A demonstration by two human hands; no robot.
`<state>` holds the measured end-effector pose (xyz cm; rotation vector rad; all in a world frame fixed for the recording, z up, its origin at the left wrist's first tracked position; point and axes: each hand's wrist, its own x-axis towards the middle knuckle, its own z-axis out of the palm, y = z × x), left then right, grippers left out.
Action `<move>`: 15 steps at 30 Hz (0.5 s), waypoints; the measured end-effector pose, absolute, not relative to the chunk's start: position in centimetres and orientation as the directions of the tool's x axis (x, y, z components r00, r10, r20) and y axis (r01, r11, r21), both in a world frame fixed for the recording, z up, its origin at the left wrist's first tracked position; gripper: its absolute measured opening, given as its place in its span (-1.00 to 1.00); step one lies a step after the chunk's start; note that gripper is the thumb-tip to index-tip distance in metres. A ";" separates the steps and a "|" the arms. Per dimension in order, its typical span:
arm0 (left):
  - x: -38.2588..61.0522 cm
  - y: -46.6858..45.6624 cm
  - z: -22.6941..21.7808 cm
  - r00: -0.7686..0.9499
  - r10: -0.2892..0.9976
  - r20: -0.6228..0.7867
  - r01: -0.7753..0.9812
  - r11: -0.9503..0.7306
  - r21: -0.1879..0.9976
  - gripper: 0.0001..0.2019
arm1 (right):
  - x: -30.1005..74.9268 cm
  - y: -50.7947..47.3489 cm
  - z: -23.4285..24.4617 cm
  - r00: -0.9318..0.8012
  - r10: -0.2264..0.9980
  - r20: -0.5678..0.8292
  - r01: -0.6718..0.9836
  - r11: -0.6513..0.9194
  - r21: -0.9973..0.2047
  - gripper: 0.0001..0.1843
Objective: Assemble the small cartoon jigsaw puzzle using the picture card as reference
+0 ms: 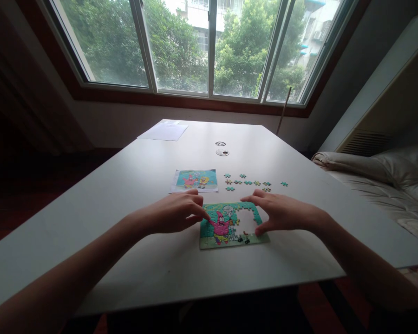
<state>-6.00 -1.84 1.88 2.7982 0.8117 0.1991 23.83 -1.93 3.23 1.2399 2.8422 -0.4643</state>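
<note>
A jigsaw puzzle [218, 227] lies flat near the front of the white table, partly put together. It shows a pink starfish and a pale green squid figure, with a gap right of the middle where the white surface shows. My left hand [183, 211] rests at its left side, index finger stretched onto the starfish's arm, thumb apart and the other fingers loosely curled. Around the right side my right hand [282, 211] spreads thumb and fingers wide, thumb by the right edge and fingertips by the far edge. Loose puzzle pieces [247, 183] lie beyond the puzzle, several in number.
A printed reference picture [197, 179] of the cartoon lies behind my left hand. White paper sheets [163, 131] are at the table's far left. Two round grommets [222, 152] sit mid-table. A beige padded seat [362, 185] stands to the right, windows [177, 46] ahead.
</note>
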 end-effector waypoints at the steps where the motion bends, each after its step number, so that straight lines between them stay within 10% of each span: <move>1: -6.0 -1.8 1.9 0.837 0.542 0.068 0.510 -0.820 0.259 -0.78 | 24.5 -1.7 3.2 -0.672 0.726 -0.145 0.731 0.620 -0.285 -0.17; 15: -6.8 -1.9 2.8 0.795 0.606 -0.017 0.579 -0.752 0.316 -0.80 | 24.2 -2.0 2.8 -0.645 0.720 -0.254 0.755 0.552 -0.353 -0.19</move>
